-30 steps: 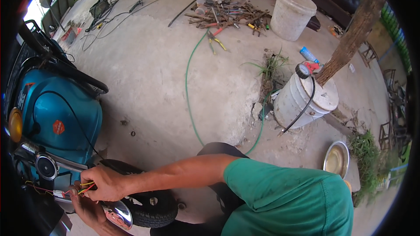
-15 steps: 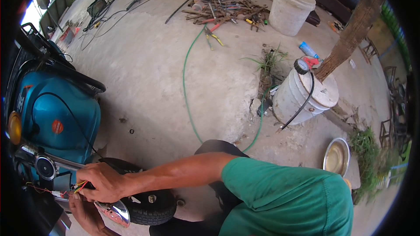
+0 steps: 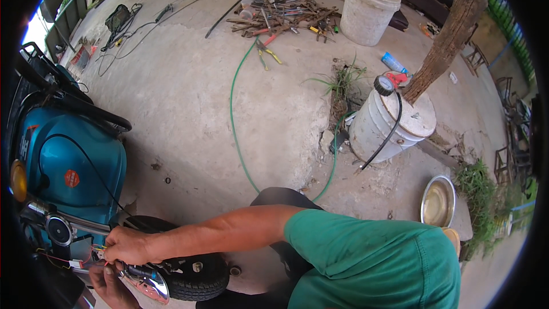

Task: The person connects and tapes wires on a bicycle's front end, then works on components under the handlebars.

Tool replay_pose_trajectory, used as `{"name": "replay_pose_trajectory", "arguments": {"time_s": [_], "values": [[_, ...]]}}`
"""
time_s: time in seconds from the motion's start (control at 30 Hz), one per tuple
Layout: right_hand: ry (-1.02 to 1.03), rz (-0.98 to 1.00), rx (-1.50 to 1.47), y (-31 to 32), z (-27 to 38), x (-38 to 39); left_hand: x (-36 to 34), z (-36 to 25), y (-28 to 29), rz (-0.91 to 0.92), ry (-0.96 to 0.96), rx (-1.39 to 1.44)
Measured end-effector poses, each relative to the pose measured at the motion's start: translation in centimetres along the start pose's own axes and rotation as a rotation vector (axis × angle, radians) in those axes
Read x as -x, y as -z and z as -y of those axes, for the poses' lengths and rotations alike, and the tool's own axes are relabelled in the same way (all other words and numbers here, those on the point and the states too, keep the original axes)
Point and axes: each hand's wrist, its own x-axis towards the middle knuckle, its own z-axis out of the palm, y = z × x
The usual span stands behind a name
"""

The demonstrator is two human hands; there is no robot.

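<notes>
At lower left, my right hand point(image 3: 127, 246) reaches across and pinches thin coloured wires point(image 3: 98, 250) beside a teal scooter point(image 3: 80, 169). Just below it my left hand point(image 3: 111, 289) has its fingers curled on a red wire; the exact pinch is small. A white connector point(image 3: 76, 264) hangs on the wires left of both hands, under a round black part point(image 3: 59, 230). A black cylinder point(image 3: 143, 272) lies over a curved chrome piece point(image 3: 154, 289), right of my left hand, next to a black tyre point(image 3: 197, 286).
A lidded white pail point(image 3: 374, 131) with a gauge point(image 3: 384, 84) stands by a wooden post point(image 3: 434, 51). Behind are a white bucket point(image 3: 369, 11) and scattered tools point(image 3: 280, 17). A metal bowl point(image 3: 437, 200) sits at right; a green hose point(image 3: 234, 126) crosses the concrete.
My left hand is slightly lower and my right hand covers more of the wires. The black cylinder on the chrome has come into sight. The background has shifted slightly left.
</notes>
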Motion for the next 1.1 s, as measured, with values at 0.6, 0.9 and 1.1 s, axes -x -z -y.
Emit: {"name": "replay_pose_trajectory", "arguments": {"time_s": [0.6, 0.9, 1.1], "values": [[-0.463, 0.318, -0.318, -0.9, 0.4, -1.0, 2.4, -1.8, 0.5, -0.134, -0.258, -0.144], [-0.294, 0.312, -0.094, -0.7, 0.2, -0.9, 2.3, -1.0, -0.2, -0.046, 0.185, 0.424], [-0.252, 0.297, -0.059, -0.4, -0.4, -1.5, 1.3, -2.5, -0.6, -0.067, 0.195, 0.244]]}}
